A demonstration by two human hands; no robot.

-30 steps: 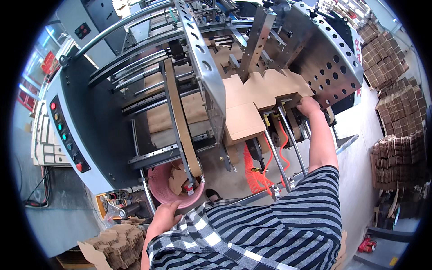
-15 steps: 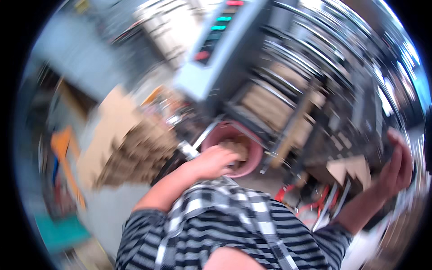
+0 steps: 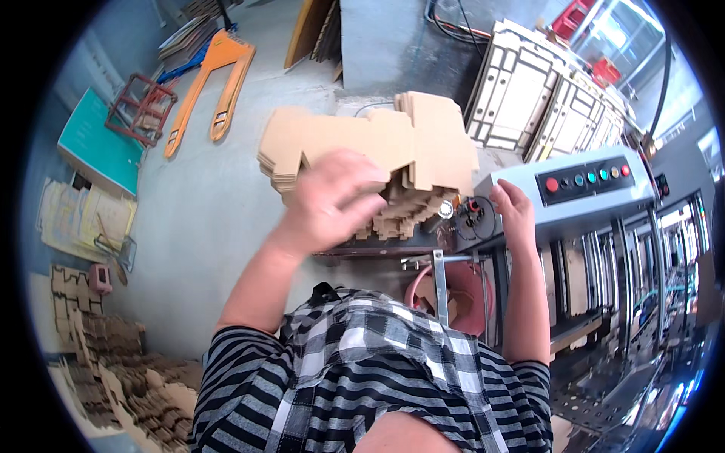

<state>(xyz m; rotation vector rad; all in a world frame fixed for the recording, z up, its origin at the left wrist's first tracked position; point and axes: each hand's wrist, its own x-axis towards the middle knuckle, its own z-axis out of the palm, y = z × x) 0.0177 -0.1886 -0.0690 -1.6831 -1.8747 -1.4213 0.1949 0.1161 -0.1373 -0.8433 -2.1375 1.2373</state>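
A stack of die-cut brown cardboard blanks (image 3: 355, 134) lies in front of me, its notched edges facing me. Over its near left side hovers my left hand (image 3: 332, 200), thumb apart from the fingers and nothing in it; whether it touches the cardboard I cannot tell. My right hand (image 3: 515, 215) is raised by the near end of a grey control box (image 3: 589, 181), its fingers loosely bent and holding nothing. Below and between my arms stands a pink bucket (image 3: 487, 291) with cardboard scraps inside.
A metal bar (image 3: 440, 287) crosses the bucket. To the right runs a machine with rollers and rails (image 3: 634, 279). An orange pallet jack (image 3: 200, 90) stands at the far left. Patterned white boards (image 3: 521, 90) lean at the back; more cardboard (image 3: 113, 343) lies lower left.
My view has swung left toward the cardboard stack. My left hand has gone from over the pink bucket to the stack; my right hand has come from the far right to beside the control box.
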